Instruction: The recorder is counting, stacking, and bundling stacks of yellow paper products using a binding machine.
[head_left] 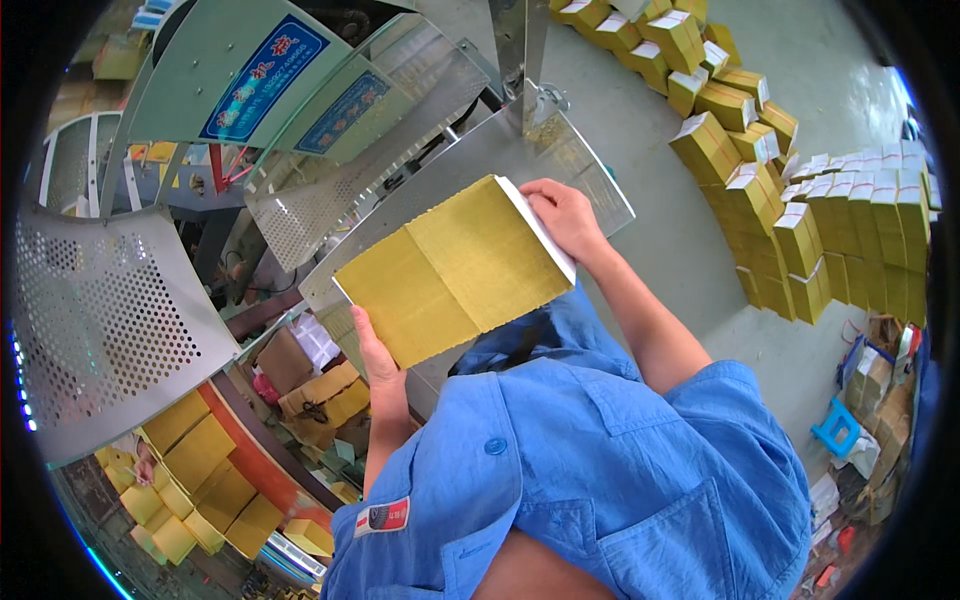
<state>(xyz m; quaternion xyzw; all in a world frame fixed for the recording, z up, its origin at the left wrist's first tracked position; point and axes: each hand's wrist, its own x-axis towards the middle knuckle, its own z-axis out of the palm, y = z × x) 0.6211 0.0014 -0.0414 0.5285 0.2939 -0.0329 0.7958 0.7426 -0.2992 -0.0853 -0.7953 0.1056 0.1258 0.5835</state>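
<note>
Grey concrete floor (700,300) fills the right half, from 12 o'clock round to 4 o'clock. Directly on it: a line of yellow paper bundles (650,40) at 12 to 1 o'clock, each with a white top and a red band. That line runs down into a bigger stacked block of the same yellow bundles (850,235) at 2 to 3 o'clock, packed touching each other. Small blue plastic stool (835,428) stands on the floor at 4 o'clock, just beside a pile of cardboard boxes and scraps (880,400) at the rim, too small to tell apart.
</note>
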